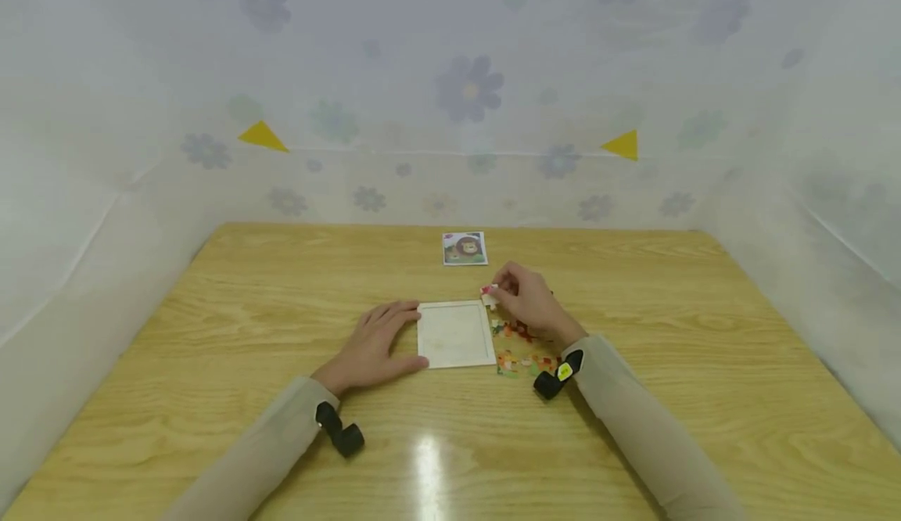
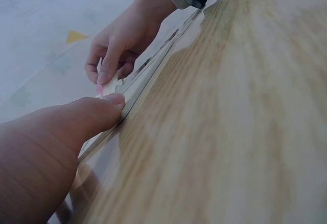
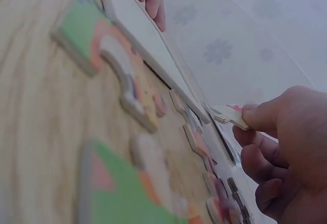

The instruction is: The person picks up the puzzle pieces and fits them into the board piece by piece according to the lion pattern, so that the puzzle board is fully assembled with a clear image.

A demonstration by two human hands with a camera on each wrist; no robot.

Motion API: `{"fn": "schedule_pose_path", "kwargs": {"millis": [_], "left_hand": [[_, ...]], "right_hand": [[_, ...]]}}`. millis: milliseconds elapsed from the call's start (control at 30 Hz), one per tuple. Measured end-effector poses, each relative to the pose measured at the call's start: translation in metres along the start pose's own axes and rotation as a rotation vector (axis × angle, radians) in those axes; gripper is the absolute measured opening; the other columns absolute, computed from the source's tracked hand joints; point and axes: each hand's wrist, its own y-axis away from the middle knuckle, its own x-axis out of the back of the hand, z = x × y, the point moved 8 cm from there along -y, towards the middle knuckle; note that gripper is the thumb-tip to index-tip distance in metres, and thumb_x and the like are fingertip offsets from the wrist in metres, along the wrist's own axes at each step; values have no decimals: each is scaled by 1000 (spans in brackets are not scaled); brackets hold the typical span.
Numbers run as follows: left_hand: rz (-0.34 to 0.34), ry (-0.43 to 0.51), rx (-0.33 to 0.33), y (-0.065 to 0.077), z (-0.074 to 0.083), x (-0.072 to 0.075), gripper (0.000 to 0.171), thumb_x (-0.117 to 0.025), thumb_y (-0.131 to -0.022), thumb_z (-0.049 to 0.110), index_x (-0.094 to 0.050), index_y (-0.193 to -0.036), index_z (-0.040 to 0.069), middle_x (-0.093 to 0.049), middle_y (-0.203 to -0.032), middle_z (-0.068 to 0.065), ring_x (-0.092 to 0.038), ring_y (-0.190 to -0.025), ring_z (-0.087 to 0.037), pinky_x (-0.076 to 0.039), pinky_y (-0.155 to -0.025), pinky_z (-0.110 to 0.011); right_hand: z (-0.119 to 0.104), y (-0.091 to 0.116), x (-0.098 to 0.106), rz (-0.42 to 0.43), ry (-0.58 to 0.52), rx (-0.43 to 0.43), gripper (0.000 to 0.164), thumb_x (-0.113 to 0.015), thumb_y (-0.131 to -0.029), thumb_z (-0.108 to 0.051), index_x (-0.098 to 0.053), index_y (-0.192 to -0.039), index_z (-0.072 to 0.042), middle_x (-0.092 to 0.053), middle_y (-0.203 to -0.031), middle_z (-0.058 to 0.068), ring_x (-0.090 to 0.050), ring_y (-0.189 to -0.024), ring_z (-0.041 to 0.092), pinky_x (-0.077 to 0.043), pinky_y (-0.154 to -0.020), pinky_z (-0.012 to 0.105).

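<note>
A white puzzle piece with a pink patch (image 1: 489, 296) is pinched between thumb and fingers of my right hand (image 1: 528, 300), near the upper right corner of a white square puzzle frame (image 1: 456, 368). In the right wrist view the same puzzle piece (image 3: 232, 114) shows raised above the table. My left hand (image 1: 376, 343) lies along the frame's left side, fingers extended, its thumb at the lower left corner. The left wrist view shows that thumb (image 2: 104, 112) against the frame's edge. The frame's inside is plain, holding no pieces.
Several colourful loose puzzle pieces (image 1: 517, 363) lie right of the frame, partly under my right hand and wrist. A small picture card with a lion (image 1: 464, 248) lies farther back on the wooden table (image 1: 317, 271). A flower-patterned white curtain (image 1: 394, 98) hangs behind.
</note>
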Motion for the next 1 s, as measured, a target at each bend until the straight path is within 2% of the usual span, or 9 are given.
{"fn": "schedule_pose_path", "kwargs": {"millis": [200, 400, 633, 1000], "left_hand": [[-5, -20, 5, -1, -3, 1, 74, -66, -84, 55, -48, -140, 9, -38, -152, -7, -30, -141, -34, -21, -112, -58], [-27, -11, 16, -2, -3, 0, 75, -65, -84, 56, -47, -141, 10, -37, -153, -6, -29, -142, -33, -20, -113, -56], [-29, -13, 29, -1, -3, -1, 74, -64, -85, 56, -48, -140, 10, -38, -153, -6, -29, -142, -33, -20, -113, -57], [-22, -6, 29, -2, -5, -2, 73, -65, -84, 55, -48, -140, 12, -38, -153, -5, -30, -142, -32, -21, -112, -56]], "right_hand": [[-1, -6, -7, 10, -30, -37, 10, -65, -93, -17, -61, -96, -8, -64, -80, 5, -57, -64, 14, -47, -59, 28], [-4, -13, -19, 8, 13, -42, 9, -67, -90, -15, -63, -91, -8, -64, -75, 3, -56, -60, 10, -46, -57, 25], [-15, -16, -32, -56, 35, -74, 14, -67, -90, -16, -64, -94, -3, -65, -76, 6, -54, -60, 10, -45, -55, 25], [-27, -20, -43, -107, 177, -230, 18, -72, -87, -24, -68, -89, -7, -62, -73, 2, -51, -59, 11, -40, -52, 22]]}}
